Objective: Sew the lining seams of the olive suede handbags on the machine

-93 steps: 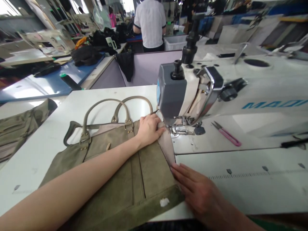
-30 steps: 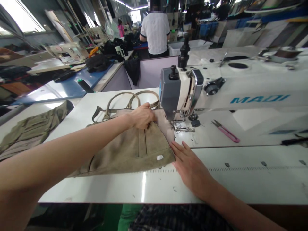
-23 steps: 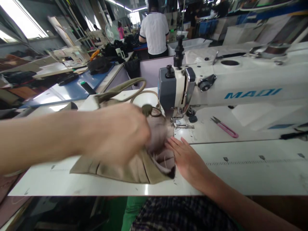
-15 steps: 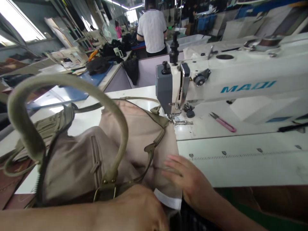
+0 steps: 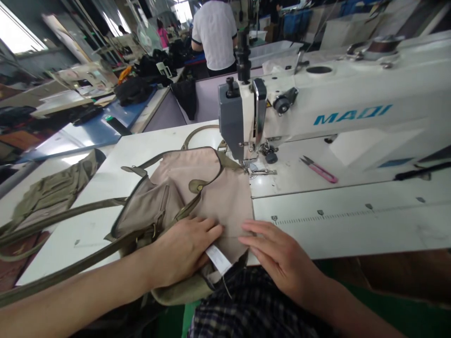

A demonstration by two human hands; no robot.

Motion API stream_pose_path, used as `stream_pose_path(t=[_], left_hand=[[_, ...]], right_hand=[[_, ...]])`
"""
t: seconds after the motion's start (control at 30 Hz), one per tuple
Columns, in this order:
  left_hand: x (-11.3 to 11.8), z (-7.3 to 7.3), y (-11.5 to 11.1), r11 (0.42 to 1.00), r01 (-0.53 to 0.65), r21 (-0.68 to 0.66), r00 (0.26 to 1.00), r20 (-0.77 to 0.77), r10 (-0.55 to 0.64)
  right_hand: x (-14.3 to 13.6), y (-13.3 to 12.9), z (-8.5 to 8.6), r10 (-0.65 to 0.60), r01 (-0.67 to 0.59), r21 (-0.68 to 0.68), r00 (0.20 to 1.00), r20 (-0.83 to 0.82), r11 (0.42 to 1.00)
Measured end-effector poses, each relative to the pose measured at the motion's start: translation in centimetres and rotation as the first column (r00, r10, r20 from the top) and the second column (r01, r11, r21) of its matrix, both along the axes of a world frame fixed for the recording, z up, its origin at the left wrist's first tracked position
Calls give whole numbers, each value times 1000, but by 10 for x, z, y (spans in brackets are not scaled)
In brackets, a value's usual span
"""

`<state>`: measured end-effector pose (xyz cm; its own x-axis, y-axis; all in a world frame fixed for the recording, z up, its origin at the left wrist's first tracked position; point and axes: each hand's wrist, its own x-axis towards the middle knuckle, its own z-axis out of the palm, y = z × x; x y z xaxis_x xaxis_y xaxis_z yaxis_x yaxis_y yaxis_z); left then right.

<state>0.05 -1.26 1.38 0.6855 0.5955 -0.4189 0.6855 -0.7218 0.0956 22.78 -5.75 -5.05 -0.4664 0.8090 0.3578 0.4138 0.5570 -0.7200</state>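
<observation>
An olive bag [image 5: 225,202] with its pinkish-beige lining outward lies on the white sewing table, its far right corner at the needle of the sewing machine [image 5: 352,103]. My left hand [image 5: 190,244] is closed on the near part of the bag, beside a white label [image 5: 219,259]; the thumb is mostly hidden. My right hand [image 5: 275,249] rests with fingers spread on the lining's right edge. One olive handle runs under my left forearm; another curves behind the bag.
Pink-handled snips [image 5: 319,170] lie on the machine bed, right of the needle. A printed ruler [image 5: 317,217] runs along the table. Another olive bag piece [image 5: 52,188] lies at the left. A person in a white shirt [image 5: 214,35] stands at the back.
The bag's upright handle has gone down to the left, and the bag lies flatter. My left hand has moved forward onto the lining. My right hand stays at its edge.
</observation>
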Motion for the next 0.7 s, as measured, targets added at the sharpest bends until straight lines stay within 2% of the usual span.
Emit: stream_pose_path(t=[0.1, 0.23, 0.4, 0.47, 0.57, 0.7], left_hand=[[-2, -6, 2, 1000, 24, -17, 1000, -19, -24], [2, -9, 8, 987, 150, -62, 987, -45, -152], [2, 1, 6, 972, 233, 6, 960, -159, -229], [1, 9, 5, 966, 257, 10, 954, -163, -252], [-2, 17, 3, 973, 230, -8, 963, -139, -229], [-4, 12, 4, 958, 280, 64, 945, -193, -263]], right_hand=[[5, 11, 5, 41, -41, -22, 999, -16, 999], [11, 29, 19, 164, -154, -165, 985, 48, 974], [10, 48, 29, 185, -148, -345, 980, 76, 927], [7, 50, 31, 179, -121, -332, 973, 149, 935], [3, 47, 34, 209, -153, -217, 941, 266, 964], [-3, 36, 33, 240, -219, -99, 898, 369, 971]])
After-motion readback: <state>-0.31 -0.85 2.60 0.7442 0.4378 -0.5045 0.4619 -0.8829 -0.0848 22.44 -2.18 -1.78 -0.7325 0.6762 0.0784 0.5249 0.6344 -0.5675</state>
